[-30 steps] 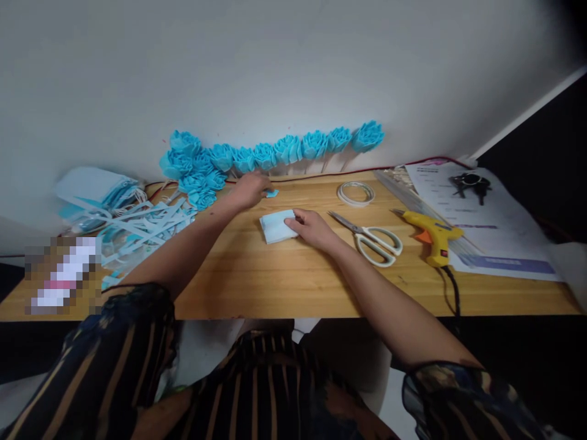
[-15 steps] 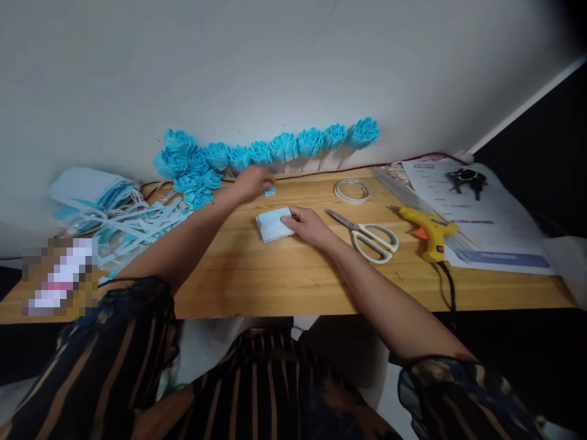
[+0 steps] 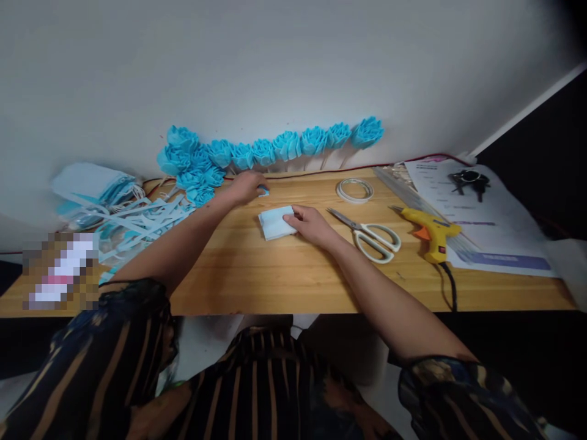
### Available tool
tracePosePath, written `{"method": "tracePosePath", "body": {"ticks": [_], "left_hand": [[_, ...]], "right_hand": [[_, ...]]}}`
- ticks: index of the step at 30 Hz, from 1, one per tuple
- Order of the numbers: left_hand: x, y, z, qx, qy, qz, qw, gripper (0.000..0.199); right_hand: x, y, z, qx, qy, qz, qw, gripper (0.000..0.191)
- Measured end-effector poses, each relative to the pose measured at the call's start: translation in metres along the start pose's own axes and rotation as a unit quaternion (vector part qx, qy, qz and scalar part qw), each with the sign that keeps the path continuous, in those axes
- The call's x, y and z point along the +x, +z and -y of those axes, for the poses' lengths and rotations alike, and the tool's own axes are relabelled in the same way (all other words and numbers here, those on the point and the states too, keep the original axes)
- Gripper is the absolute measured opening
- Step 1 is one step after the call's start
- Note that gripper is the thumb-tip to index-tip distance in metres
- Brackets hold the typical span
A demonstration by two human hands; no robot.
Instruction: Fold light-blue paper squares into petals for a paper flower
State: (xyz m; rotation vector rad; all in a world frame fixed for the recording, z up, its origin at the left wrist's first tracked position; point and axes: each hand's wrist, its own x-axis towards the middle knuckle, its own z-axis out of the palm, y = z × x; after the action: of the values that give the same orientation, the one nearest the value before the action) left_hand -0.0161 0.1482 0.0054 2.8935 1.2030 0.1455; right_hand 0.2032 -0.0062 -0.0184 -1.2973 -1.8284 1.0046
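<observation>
My left hand (image 3: 247, 186) is over the back of the wooden table, fingers closed on a small blue piece of fabric (image 3: 263, 193). Most of that piece is hidden beneath the fingers. Nearer to me, my right hand (image 3: 312, 225) grips the right side of a pale blue folded fabric stack (image 3: 277, 223), thumb on top. The stack is squarish, with layered edges at its left. Scissors (image 3: 365, 236) with white handles lie just right of my right hand. Behind my left hand stand blue fabric flowers (image 3: 263, 151).
At left lie pale fabric strips (image 3: 137, 227) and a pile of face masks (image 3: 94, 186). A tape roll (image 3: 354, 190), a yellow glue gun (image 3: 428, 232), clear sticks (image 3: 408, 205), a printed sheet (image 3: 509, 244) and keys (image 3: 468, 178) occupy the right.
My left hand has shifted slightly left and down with the small blue piece. My right hand keeps its grip on the stack. The whole view has shifted a little.
</observation>
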Motion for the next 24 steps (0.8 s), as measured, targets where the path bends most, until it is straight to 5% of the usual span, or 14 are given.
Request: {"method": "tracePosePath", "body": {"ticks": [6, 14, 24], "left_hand": [[-0.012, -0.006, 0.010, -0.060, 0.002, -0.003, 0.998, 0.030], [-0.049, -0.034, 0.021, -0.092, -0.142, -0.086, 0.982, 0.033], [-0.100, -0.011, -0.003, 0.058, -0.189, -0.078, 0.977, 0.033]], "right_hand": [[0.000, 0.000, 0.001, -0.004, -0.007, 0.001, 1.000, 0.031], [0.001, 0.001, -0.002, -0.007, -0.003, -0.002, 1.000, 0.031], [0.001, 0.000, -0.001, -0.024, 0.001, -0.007, 1.000, 0.029]]}}
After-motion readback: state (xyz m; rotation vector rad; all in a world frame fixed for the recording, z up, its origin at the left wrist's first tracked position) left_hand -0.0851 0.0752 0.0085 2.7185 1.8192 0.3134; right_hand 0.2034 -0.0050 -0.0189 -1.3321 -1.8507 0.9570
